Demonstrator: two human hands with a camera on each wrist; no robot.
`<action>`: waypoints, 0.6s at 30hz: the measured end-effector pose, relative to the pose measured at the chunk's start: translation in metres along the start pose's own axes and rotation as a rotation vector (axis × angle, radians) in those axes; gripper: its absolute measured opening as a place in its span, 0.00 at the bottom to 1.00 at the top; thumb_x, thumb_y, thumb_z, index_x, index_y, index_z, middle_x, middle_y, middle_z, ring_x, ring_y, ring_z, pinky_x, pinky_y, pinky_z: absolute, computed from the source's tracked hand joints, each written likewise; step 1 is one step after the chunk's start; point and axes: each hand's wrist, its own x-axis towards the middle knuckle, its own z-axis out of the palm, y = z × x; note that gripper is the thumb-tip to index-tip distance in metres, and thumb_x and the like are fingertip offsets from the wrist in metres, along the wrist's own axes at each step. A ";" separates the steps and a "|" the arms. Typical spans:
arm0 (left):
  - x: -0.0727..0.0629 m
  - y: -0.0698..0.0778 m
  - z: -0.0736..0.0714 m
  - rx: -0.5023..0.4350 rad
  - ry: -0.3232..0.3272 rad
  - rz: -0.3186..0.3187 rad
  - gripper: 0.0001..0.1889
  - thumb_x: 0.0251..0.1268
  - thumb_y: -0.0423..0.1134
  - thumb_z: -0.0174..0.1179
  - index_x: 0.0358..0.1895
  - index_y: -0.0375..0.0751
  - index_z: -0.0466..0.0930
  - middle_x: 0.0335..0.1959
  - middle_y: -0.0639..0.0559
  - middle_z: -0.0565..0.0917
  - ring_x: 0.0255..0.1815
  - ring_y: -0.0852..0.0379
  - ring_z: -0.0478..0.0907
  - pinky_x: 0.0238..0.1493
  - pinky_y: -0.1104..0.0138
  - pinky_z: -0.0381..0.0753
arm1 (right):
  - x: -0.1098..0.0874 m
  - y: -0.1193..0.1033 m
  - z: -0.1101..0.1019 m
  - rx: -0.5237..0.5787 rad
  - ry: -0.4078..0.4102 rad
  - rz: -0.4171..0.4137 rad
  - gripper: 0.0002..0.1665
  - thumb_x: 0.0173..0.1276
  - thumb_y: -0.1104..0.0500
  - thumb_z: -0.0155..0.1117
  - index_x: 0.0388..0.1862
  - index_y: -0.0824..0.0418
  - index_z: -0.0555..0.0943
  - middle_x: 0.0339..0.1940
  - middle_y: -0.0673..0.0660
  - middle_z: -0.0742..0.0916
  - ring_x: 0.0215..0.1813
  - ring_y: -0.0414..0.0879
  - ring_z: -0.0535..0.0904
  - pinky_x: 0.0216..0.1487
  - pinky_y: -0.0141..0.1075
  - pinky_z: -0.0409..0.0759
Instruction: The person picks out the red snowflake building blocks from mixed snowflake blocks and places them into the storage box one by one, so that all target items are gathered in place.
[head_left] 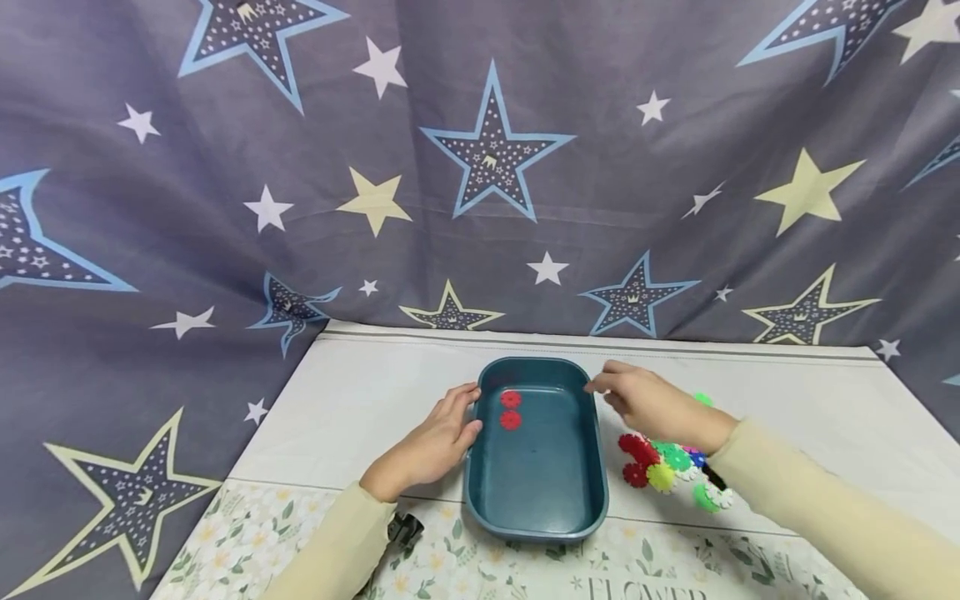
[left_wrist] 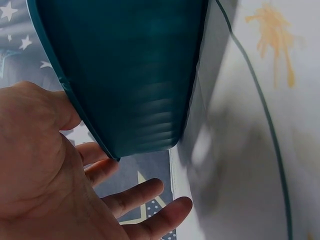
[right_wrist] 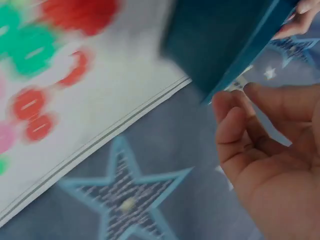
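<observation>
A dark teal rectangular tray [head_left: 536,492] stands on the table, with two red flower-shaped pieces [head_left: 511,419] inside, near its upper left. My left hand [head_left: 438,437] rests at the tray's left rim; in the left wrist view its thumb and nearer fingers [left_wrist: 102,170] meet the rim, while the other two extend past it. At the upper right rim is my right hand [head_left: 648,404], its fingers loosely bent and thumb close to them. No piece shows between those fingertips; whether they touch the rim is unclear.
A pile of coloured flower-shaped pieces [head_left: 662,477] lies right of the tray, partly under the right forearm. The table [head_left: 382,375] has a white surface and a floral front part. A starry curtain [head_left: 600,208] hangs behind. A small black object [head_left: 406,530] sits by the left sleeve.
</observation>
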 end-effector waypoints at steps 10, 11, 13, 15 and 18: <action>-0.001 0.001 0.000 -0.002 0.011 -0.007 0.26 0.77 0.43 0.42 0.69 0.32 0.55 0.71 0.42 0.53 0.71 0.46 0.52 0.66 0.55 0.57 | -0.050 0.070 0.003 0.036 -0.038 0.196 0.22 0.50 0.79 0.62 0.45 0.67 0.83 0.34 0.55 0.79 0.33 0.45 0.73 0.37 0.42 0.78; -0.001 0.001 0.000 -0.004 0.011 -0.010 0.26 0.77 0.43 0.42 0.70 0.32 0.55 0.71 0.42 0.53 0.71 0.46 0.52 0.66 0.55 0.57 | -0.053 0.075 0.004 0.047 -0.048 0.214 0.21 0.51 0.78 0.63 0.46 0.68 0.82 0.34 0.56 0.79 0.33 0.45 0.73 0.37 0.42 0.78; -0.001 0.002 0.000 -0.007 0.015 -0.012 0.25 0.76 0.43 0.43 0.69 0.32 0.55 0.71 0.42 0.54 0.71 0.47 0.52 0.66 0.56 0.57 | -0.056 0.084 0.007 0.064 -0.058 0.237 0.21 0.52 0.76 0.63 0.47 0.68 0.82 0.34 0.55 0.78 0.33 0.45 0.72 0.37 0.42 0.77; -0.001 0.002 0.000 -0.008 0.015 -0.015 0.25 0.76 0.43 0.43 0.69 0.33 0.56 0.71 0.43 0.54 0.71 0.47 0.52 0.66 0.56 0.57 | -0.058 0.090 0.011 0.079 -0.064 0.244 0.21 0.54 0.75 0.61 0.49 0.68 0.81 0.34 0.55 0.77 0.32 0.44 0.71 0.36 0.41 0.75; -0.001 0.002 0.000 -0.004 0.012 -0.018 0.25 0.77 0.43 0.43 0.70 0.34 0.56 0.71 0.43 0.54 0.71 0.47 0.52 0.66 0.56 0.57 | -0.058 0.097 0.016 0.091 -0.062 0.264 0.22 0.54 0.76 0.59 0.50 0.69 0.80 0.33 0.54 0.76 0.32 0.44 0.69 0.36 0.40 0.75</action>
